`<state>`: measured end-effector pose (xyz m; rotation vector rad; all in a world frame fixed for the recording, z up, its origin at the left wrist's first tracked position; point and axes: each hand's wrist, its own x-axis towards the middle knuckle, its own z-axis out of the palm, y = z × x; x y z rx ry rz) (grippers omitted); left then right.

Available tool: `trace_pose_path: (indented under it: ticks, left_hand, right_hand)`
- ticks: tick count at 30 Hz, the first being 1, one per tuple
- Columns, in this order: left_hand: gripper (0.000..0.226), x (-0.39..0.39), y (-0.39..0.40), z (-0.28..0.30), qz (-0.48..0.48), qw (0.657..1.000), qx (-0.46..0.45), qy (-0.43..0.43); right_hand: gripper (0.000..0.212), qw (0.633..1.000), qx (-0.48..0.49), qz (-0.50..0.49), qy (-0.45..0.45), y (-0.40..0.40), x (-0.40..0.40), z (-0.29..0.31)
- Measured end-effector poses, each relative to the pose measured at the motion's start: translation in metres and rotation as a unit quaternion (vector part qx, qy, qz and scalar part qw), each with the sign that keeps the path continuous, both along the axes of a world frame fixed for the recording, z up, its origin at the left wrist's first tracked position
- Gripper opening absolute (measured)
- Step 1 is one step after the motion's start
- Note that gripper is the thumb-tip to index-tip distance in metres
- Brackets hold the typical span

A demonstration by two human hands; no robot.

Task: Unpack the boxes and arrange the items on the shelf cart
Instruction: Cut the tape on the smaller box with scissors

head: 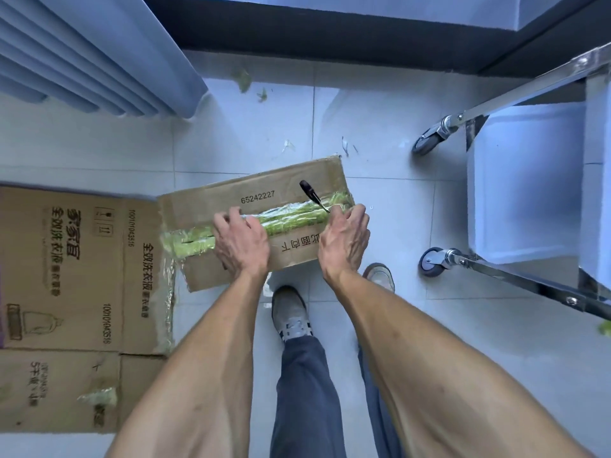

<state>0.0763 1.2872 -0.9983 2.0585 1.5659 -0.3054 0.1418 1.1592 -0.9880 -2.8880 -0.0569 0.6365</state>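
Observation:
A closed cardboard box (231,193) printed 65242227 lies on the floor tiles in front of my feet, its centre seam sealed with green tape (294,216). My left hand (239,241) lies across the seam near the middle, fingers curled over the tape. My right hand (345,239) is at the seam's right end, and a dark-handled tool (312,195) rises from its fingers, tip at the tape. The shelf cart (529,180), steel-framed on grey casters with a pale shelf, stands to the right.
A larger flattened-looking cardboard box (66,276) with printed text lies at the left, touching the small box. A pale ribbed panel (82,54) leans at the upper left. A dark wall base (330,31) runs along the top. Tape scraps (244,81) litter the tiles.

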Motion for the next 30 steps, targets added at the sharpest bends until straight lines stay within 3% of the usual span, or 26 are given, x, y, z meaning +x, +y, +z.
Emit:
trace_pose_path:
  ticks: [3, 5, 8, 11, 14, 17, 20, 22, 24, 26, 28, 30]
  left_hand:
    - [0.042, 0.027, -0.020, 0.013, 0.086, 0.973, -0.171, -0.131]
    - [0.046, 0.040, -0.028, 0.017, 0.118, 0.954, -0.235, -0.147]
    - [0.028, 0.047, -0.033, 0.019, 0.159, 0.941, -0.271, -0.121]
    - [0.012, 0.046, -0.038, 0.021, 0.167, 0.927, -0.320, -0.105]
    - [0.016, 0.043, -0.043, 0.025, 0.172, 0.915, -0.352, -0.103]
    - [0.020, 0.038, -0.050, 0.031, 0.235, 0.893, -0.372, -0.100]
    - [0.022, 0.030, -0.056, 0.029, 0.272, 0.868, -0.404, -0.099]
    - [0.026, 0.027, -0.062, 0.026, 0.237, 0.871, -0.421, -0.087]
    - [0.024, 0.024, -0.063, 0.020, 0.133, 0.918, -0.369, -0.056]
    - [0.020, 0.018, -0.060, 0.019, 0.012, 0.978, -0.210, 0.014]
    - [0.029, 0.012, -0.052, 0.016, -0.041, 0.994, -0.067, 0.070]
    - [0.039, 0.009, -0.041, 0.010, -0.045, 0.994, -0.051, 0.091]
  right_hand:
    - [0.011, 0.998, 0.054, 0.012, 0.036, -0.007, 0.000, 0.016]
    - [0.007, 0.994, 0.081, 0.068, 0.030, -0.013, -0.003, 0.027]
    - [0.012, 0.995, 0.081, 0.038, 0.054, -0.022, -0.001, 0.037]
    - [0.019, 0.995, -0.001, -0.023, 0.093, -0.028, 0.002, 0.037]
    - [0.024, 0.986, -0.057, -0.097, 0.125, -0.029, 0.009, 0.041]
    - [0.024, 0.966, -0.019, -0.206, 0.154, -0.024, 0.015, 0.043]
    - [0.036, 0.958, 0.026, -0.216, 0.188, -0.018, 0.019, 0.044]
    - [0.040, 0.959, 0.006, -0.191, 0.209, -0.018, 0.020, 0.041]
    - [0.041, 0.965, -0.036, -0.155, 0.210, -0.021, 0.018, 0.037]
    - [0.040, 0.970, -0.061, -0.131, 0.193, -0.023, 0.013, 0.032]
    - [0.041, 0.972, -0.068, -0.131, 0.184, -0.023, 0.008, 0.028]
    - [0.045, 0.970, -0.073, -0.142, 0.185, -0.022, 0.003, 0.024]
